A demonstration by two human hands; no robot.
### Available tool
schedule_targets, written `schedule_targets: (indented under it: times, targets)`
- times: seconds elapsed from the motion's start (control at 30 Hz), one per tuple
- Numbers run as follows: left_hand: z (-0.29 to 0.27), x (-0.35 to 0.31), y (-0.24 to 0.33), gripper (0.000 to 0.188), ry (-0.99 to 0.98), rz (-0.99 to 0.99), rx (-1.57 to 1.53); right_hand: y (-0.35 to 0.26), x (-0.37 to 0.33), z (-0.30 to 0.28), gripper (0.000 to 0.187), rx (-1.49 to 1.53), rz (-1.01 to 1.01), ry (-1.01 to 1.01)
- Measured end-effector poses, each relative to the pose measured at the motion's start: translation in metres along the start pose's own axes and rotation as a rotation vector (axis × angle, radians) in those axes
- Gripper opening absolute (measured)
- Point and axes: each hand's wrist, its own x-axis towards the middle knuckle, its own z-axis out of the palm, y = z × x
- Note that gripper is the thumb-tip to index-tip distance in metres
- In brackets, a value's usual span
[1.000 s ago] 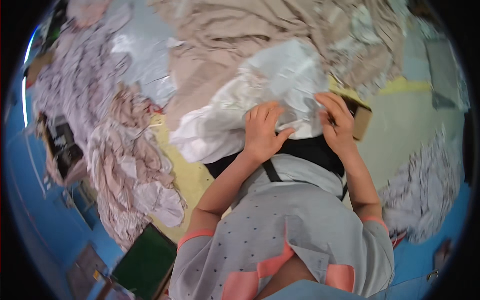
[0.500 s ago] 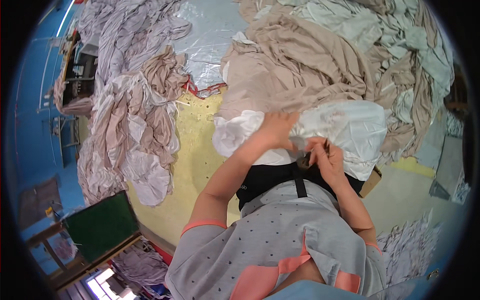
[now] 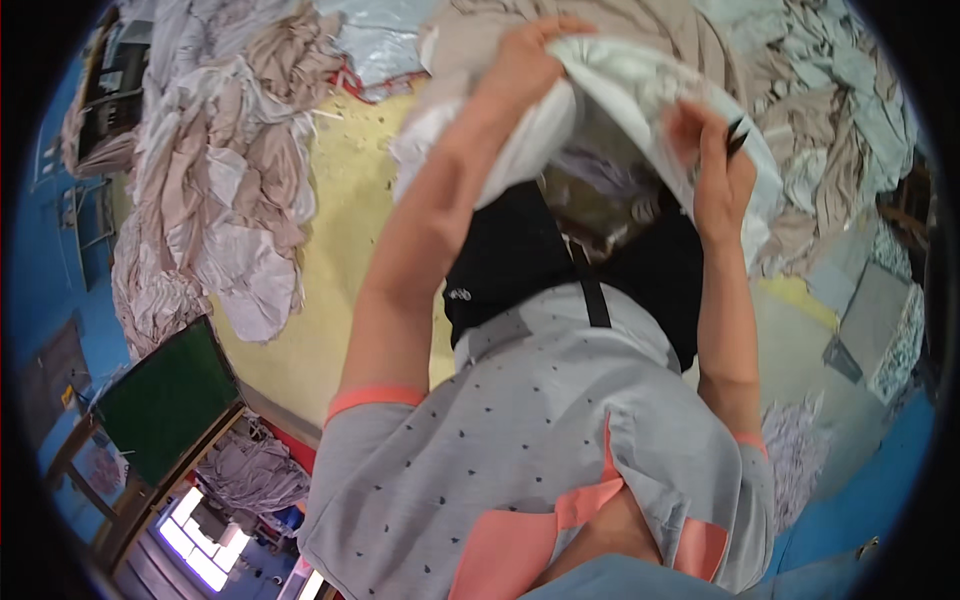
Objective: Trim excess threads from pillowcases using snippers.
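The two hands are set well apart, both at the white cloth above the lap. The upper edge of the white cloth is gripped by the left hand, and the cloth is stretched in a curved band from there toward the right hand, with a loose fold hanging below the left wrist. The right hand is placed lower and nearer the body, its fingers bent in front of the cloth; because they are blurred, it cannot be told whether the cloth is pinched by them. A small black pointed object is seen against the right hand, its kind unclear. Between and below the hands, a shadowed gap under the cloth is framed by black trousers, and crumpled fabric is partly visible within it. Beyond the hands, beige cloth is spread in folds. To the left of the left hand, a pink-and-white heap is lying beside yellow flooring; farther to the left and nearer the body, a green board is seen. To the right of the right hand, pale rumpled cloth is heaped.
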Motion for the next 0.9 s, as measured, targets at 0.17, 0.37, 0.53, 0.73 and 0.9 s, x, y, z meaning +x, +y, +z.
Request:
schedule_targets:
  times: [0.17, 0.37, 0.53, 0.73, 0.9]
  targets:
    - [0.03, -0.035, 0.04, 0.053, -0.296, 0.068, 0.251, -0.025, 0.026, 0.024, 0.048, 0.135, 0.107, -0.172]
    - [0.047, -0.028, 0.025, 0.034, -0.411, 0.032, 0.047, -0.023, 0.025, 0.046, 0.041, 0.388, 0.033, -0.02]
    - [0.002, 0.004, 0.002, 0.027, -0.181, -0.048, 0.039, 0.008, -0.054, 0.013, 0.017, -0.121, -0.221, 0.096]
    - [0.013, 0.047, -0.038, 0.018, -0.38, 0.16, 0.107, 0.202, -0.094, 0.087, 0.027, -0.936, 0.667, -1.071]
    - [0.013, 0.059, -0.028, 0.029, -0.376, -0.28, -0.062, 0.231, -0.1, 0.131, 0.032, -0.663, 0.701, -1.404]
